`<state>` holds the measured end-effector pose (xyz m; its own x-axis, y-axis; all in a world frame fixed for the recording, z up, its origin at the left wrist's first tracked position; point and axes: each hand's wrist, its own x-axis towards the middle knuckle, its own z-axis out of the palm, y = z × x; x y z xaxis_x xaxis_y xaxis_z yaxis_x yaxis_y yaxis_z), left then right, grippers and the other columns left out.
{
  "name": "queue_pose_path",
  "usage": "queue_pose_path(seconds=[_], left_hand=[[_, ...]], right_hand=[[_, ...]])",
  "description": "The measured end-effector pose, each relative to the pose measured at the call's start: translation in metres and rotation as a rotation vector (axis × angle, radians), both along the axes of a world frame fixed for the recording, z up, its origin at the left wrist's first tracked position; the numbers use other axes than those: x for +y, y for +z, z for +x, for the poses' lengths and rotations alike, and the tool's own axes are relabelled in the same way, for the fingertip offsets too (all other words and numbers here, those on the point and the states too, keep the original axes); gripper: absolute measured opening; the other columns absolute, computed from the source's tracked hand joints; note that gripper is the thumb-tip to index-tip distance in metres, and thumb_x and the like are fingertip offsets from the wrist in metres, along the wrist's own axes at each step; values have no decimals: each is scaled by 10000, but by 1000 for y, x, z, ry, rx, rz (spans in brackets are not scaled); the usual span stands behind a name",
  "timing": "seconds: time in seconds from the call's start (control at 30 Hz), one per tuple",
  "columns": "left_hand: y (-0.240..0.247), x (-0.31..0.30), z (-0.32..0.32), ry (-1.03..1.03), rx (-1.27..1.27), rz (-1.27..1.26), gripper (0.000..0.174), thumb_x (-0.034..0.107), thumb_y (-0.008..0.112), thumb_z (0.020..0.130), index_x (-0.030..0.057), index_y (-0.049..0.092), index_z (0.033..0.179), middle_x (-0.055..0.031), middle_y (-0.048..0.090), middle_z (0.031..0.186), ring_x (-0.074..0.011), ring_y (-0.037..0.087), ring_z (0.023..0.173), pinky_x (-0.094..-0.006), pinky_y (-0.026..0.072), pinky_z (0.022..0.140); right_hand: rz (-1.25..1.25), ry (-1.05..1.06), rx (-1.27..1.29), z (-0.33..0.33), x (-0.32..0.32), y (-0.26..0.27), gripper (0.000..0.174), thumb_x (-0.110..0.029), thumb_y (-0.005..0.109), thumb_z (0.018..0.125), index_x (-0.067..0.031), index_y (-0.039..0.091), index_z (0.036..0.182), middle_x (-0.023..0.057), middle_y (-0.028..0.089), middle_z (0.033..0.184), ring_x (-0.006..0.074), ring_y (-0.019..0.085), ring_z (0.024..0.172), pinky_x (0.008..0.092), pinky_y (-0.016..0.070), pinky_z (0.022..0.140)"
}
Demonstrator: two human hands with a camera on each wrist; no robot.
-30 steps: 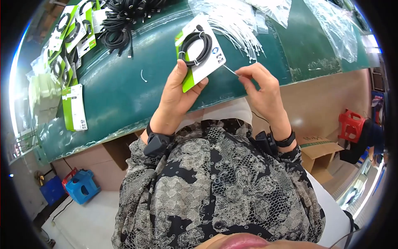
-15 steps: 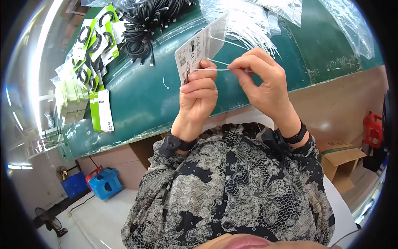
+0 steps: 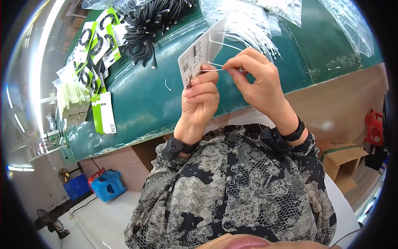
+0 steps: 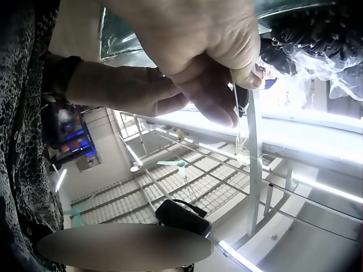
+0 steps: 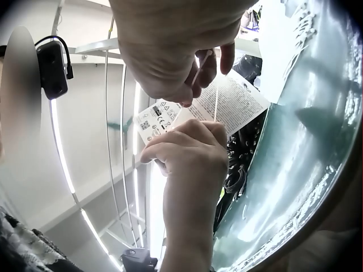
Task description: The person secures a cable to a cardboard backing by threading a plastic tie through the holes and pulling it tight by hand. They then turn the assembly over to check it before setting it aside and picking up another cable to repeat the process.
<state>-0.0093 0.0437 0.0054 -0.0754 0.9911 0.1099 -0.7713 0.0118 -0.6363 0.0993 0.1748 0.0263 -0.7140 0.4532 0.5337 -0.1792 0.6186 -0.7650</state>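
The left hand (image 3: 200,99) grips a printed card (image 3: 194,58) by its lower edge, the card's back turned toward the right hand. Thumb and forefinger of the right hand (image 3: 259,79) pinch a thin white tie (image 3: 214,70) beside the card. Another length of white tie (image 3: 226,45) runs from the card's upper part to the right hand. In the right wrist view, small print covers the card (image 5: 232,105), with the left hand (image 5: 193,150) below it and the right hand (image 5: 176,51) above. The cable on the card's front is hidden.
Carded cables (image 3: 85,39) and a card stack (image 3: 72,101) lie at the left, near a flat card (image 3: 103,113). Black cables (image 3: 139,45), white ties (image 3: 253,37) and plastic bags (image 3: 352,29) lie along the back. A short white piece (image 3: 167,85) rests on the green table (image 3: 137,99).
Since a second ago the card has turned from its cable side to its printed back. The right hand has moved up beside it, pinching the tie. Over the last half second both hands shifted only slightly.
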Motion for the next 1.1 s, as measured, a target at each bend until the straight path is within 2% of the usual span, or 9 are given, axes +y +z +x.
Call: queue_pose_path(seconds=[0.13, 0.23, 0.37, 0.63, 0.73, 0.77, 0.87, 1.03, 1.1], left_hand=[[-17, 0, 0, 90, 315, 11, 239, 104, 484, 949, -25, 459, 1149, -79, 548, 853, -151, 573, 654, -257, 488, 512], [-8, 0, 4, 115, 912, -538, 321, 151, 513, 946, 29, 447, 1236, -73, 584, 1058, -162, 599, 856, -308, 530, 702], [0, -1, 1, 181, 1106, -615, 385, 144, 549, 928, 53, 430, 1282, -90, 553, 1202, -191, 577, 1033, -371, 496, 878], [-10, 0, 1, 253, 1256, -751, 375, 72, 576, 904, 53, 447, 1255, -77, 565, 1168, -194, 572, 1066, -359, 487, 907], [-11, 0, 6, 381, 1339, -787, 381, 55, 596, 890, 46, 452, 1243, -72, 570, 1154, -176, 572, 1052, -337, 485, 897], [-10, 0, 6, 442, 1386, -808, 385, 47, 605, 883, 43, 455, 1237, -70, 573, 1147, -168, 571, 1044, -326, 483, 892], [-11, 0, 11, 546, 1429, -821, 393, 38, 623, 870, 35, 460, 1228, -66, 576, 1137, -151, 568, 1029, -306, 480, 876], [-13, -2, 11, 591, 1489, -834, 389, 33, 635, 864, 24, 464, 1213, -57, 580, 1123, -130, 566, 1004, -280, 469, 859], [-14, -1, 14, 614, 1473, -841, 364, 32, 638, 860, 26, 484, 1190, -64, 589, 1105, -136, 573, 991, -284, 474, 849]], right_hand=[[-20, -17, -9, -4, -11, -4, 187, 79, 649, 741, -17, 621, 899, 66, 599, 782, 133, 589, 691, 247, 486, 616], [-110, -48, 13, -5, -19, -12, 239, 81, 637, 752, -17, 594, 965, 75, 603, 786, 130, 598, 710, 251, 487, 654], [-173, -81, -36, 3, -11, -27, 299, 84, 598, 780, -18, 537, 1055, 82, 619, 805, 136, 615, 750, 262, 481, 705], [-547, 81, -160, 16, -1, -42, 313, 72, 575, 803, -32, 530, 1095, 118, 604, 1050, 172, 591, 952, 297, 460, 799], [-142, -181, 8, 10, 1, -32, 300, 59, 587, 805, -65, 570, 1078, 118, 559, 1094, 191, 552, 980, 329, 445, 842], [-136, -172, 8, 10, 2, -31, 300, 59, 587, 805, -65, 570, 1078, 118, 559, 1094, 191, 552, 980, 329, 445, 842], [443, -168, 132, 15, 3, -31, 247, 33, 634, 789, -83, 621, 1006, 104, 550, 1075, 219, 535, 950, 353, 443, 841], [679, -221, 188, 12, -6, -20, 189, -14, 691, 755, -94, 649, 921, 85, 570, 1034, 232, 524, 953, 356, 437, 837], [732, -76, 121, 11, -5, -19, 149, -59, 701, 759, -102, 656, 895, 85, 594, 1016, 231, 543, 905, 353, 454, 791]])
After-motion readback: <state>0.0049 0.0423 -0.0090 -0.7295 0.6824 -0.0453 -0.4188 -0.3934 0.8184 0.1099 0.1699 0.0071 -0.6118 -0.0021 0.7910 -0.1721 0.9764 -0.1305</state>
